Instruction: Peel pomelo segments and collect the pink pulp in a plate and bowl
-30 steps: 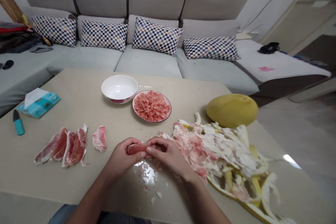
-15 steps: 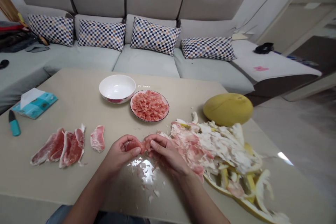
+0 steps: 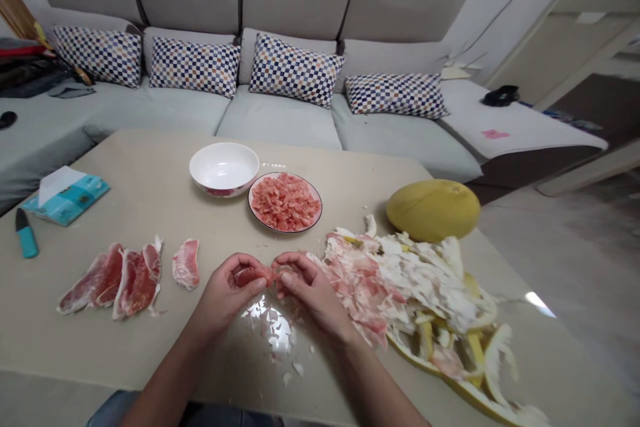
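Between my hands, above the near middle of the table, is a pink pomelo segment (image 3: pixel 254 274). My left hand (image 3: pixel 231 287) is closed around it, thumb on top. My right hand (image 3: pixel 305 287) pinches at the segment's right end; its fingertips partly hide what they grip. Small white scraps (image 3: pixel 277 330) of membrane lie on the table below. Beyond my hands, a dark-rimmed plate (image 3: pixel 260 221) is heaped with peeled pomelo flesh (image 3: pixel 286 201). Several unpeeled segments (image 3: pixel 137 280) rest to the left, with a smaller piece (image 3: pixel 186 265) apart from them.
A white bowl (image 3: pixel 224 167) stands left of the plate. On the right, a whole pomelo (image 3: pixel 434 209) lies behind a pile of peel and membrane (image 3: pixel 425 287). A teal-handled knife (image 3: pixel 27 237) and a tissue pack (image 3: pixel 70 195) lie far left. A grey sofa (image 3: pixel 280 121) runs behind the table (image 3: pixel 340 173).
My right hand has shifted slightly, its fingers bunching closer at the segment's end. Less pink flesh shows between the hands. The left hand keeps its hold.
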{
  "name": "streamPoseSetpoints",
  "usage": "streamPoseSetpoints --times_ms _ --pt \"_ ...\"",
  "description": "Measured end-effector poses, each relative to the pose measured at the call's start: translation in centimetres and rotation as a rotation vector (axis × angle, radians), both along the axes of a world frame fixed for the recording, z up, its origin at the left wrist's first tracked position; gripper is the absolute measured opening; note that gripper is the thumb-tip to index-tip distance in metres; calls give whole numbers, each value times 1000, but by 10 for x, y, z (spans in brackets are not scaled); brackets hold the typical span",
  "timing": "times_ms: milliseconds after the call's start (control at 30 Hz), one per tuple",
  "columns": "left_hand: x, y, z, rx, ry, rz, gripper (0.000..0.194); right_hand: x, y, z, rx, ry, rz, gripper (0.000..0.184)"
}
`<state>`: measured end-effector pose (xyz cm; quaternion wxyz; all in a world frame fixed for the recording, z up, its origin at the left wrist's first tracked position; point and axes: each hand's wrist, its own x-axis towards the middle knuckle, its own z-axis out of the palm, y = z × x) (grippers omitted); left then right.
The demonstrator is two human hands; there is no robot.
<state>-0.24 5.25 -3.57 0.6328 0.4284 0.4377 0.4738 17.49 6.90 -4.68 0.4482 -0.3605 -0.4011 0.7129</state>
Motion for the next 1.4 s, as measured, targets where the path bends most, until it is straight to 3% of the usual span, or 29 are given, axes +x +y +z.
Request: streamPoseSetpoints --times_ms 167,433,900,1100,1300,1400 --pt "0 1 -1 12 34 -5 19 0 0 -1 -7 -128 53 32" --pt "2 -2 2 -7 19 -6 18 0 2 1 -17 -75 5 33" --pt "-1 0 5 -158 -231 83 25 9 10 5 -31 -26 -65 29" --pt "-5 1 5 -253 -316 97 26 14 55 32 133 -184 -105 29" --pt "-9 3 7 -257 -353 101 27 15 118 52 241 -329 -180 27" --pt "-10 4 6 -240 -366 96 26 16 138 60 301 -431 -238 23"
